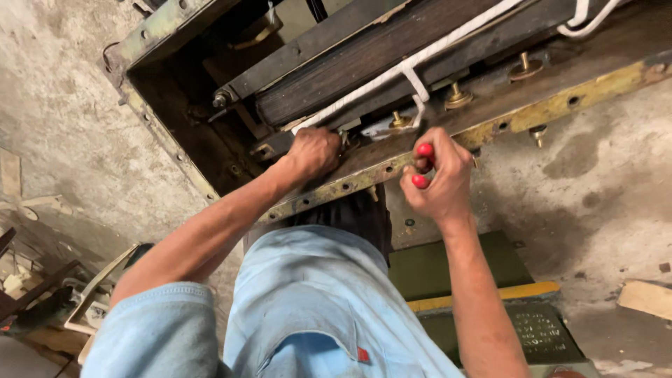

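Red-handled pliers (422,165) clenched in right hand (437,183) at tank rim (560,105); left hand (313,152) closed around fitting by white cable (392,73) — fastening step judged underway. Next move: steady, firm turn needed.

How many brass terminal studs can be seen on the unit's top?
4. One brass stud sits just above the right hand, a second up-right of it, a third farther right, a fourth at the yellow edge. The hands may hide others.
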Demonstrator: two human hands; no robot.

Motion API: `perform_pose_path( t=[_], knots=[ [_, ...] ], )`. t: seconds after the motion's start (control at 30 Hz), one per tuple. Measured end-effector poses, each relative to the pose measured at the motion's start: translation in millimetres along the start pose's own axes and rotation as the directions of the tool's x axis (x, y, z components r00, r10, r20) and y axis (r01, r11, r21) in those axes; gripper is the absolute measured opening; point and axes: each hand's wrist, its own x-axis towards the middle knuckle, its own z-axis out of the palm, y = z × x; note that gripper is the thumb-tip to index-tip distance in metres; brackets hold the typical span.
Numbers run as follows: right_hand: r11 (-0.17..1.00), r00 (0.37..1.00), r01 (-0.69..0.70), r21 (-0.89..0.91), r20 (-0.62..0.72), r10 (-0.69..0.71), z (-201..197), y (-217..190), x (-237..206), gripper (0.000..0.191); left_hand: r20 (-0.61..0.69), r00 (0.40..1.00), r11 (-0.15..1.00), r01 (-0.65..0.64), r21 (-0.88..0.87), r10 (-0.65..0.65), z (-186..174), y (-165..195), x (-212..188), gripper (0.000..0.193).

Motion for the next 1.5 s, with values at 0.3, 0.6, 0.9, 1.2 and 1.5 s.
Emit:
perform_pose_path(
  t=[0.3,0.6,0.9,1.2,1.5],
  knots=[
    [0.910,0.995,-0.050,0.412,-0.056,0.080,-1,15,-5,0.020,0.191,0.971,0.985,-0.160,0.062,0.145,-25,5,-11,0.016],
    [0.919,0.989,-0.090,0.385,-0.074,0.128,-2,16,-7,0.020,-0.137,0.944,0.953,-0.292,0.079,0.300,-34,4,-31,0.027],
    [0.913,0.977,-0.123,0.388,-0.116,0.181,4,8,-9,0.021,-0.031,0.999,0.963,-0.016,-0.269,0.008,-5,7,-13,0.039],
    [0.832,0.976,-0.170,0.528,-0.024,0.214,-7,15,-12,0.021,-0.552,0.829,0.906,-0.166,-0.390,-0.085,-52,31,-72,0.026],
    [0.797,0.963,-0.264,0.544,0.107,0.246,-12,-14,3,0.021,-0.128,0.764,0.283,0.073,-0.956,-0.632,-31,-21,-114,0.035]
  ],
)
